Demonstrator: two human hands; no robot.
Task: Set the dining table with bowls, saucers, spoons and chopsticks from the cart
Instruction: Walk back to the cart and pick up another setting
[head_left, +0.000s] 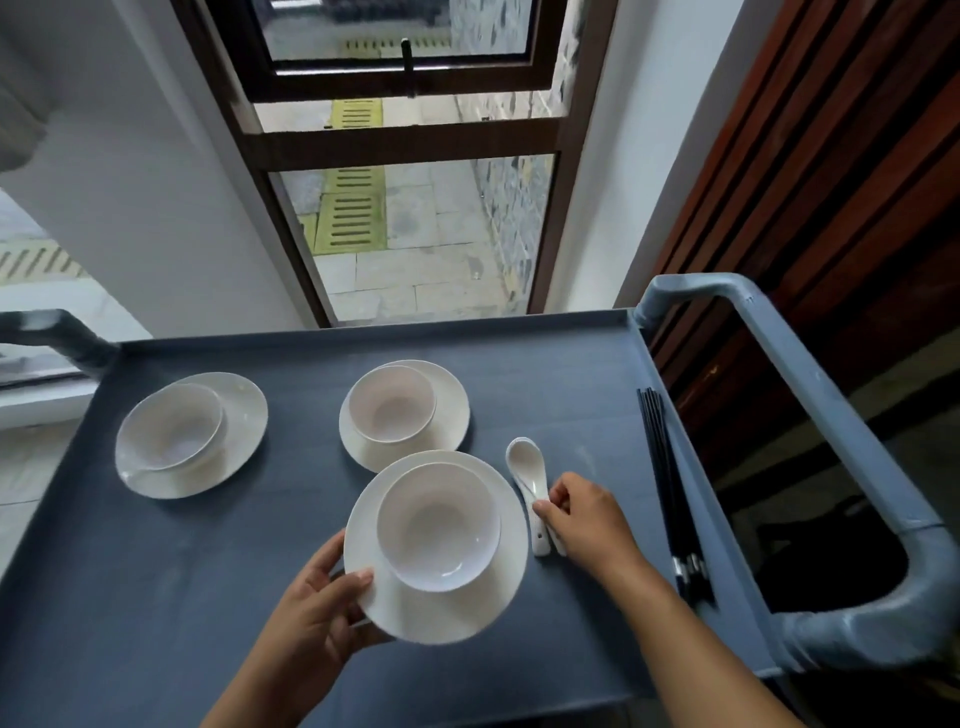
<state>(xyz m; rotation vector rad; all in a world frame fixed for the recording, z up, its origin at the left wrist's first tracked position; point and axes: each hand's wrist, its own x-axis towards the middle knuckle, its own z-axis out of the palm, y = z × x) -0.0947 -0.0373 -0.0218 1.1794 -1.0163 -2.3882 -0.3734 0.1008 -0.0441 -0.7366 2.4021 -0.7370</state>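
Cart (156, 597) | L hand (317, 618) grips saucer (483, 603) | R hand (587, 514) pinches spoons (532, 478)

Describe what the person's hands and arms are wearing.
Nothing shows on either. The left hand and right hand have no gloves, rings, watch or bracelet. The forearms are uncovered too, and no sleeve comes into the frame.

cart: dark grey top (171, 561), raised rim.
saucers: left saucer (244, 415), centre saucer (454, 415), near saucer (447, 616), all white.
spoons (527, 462): white, just right of near saucer.
chopsticks (662, 467): black bundle lay along right rim.
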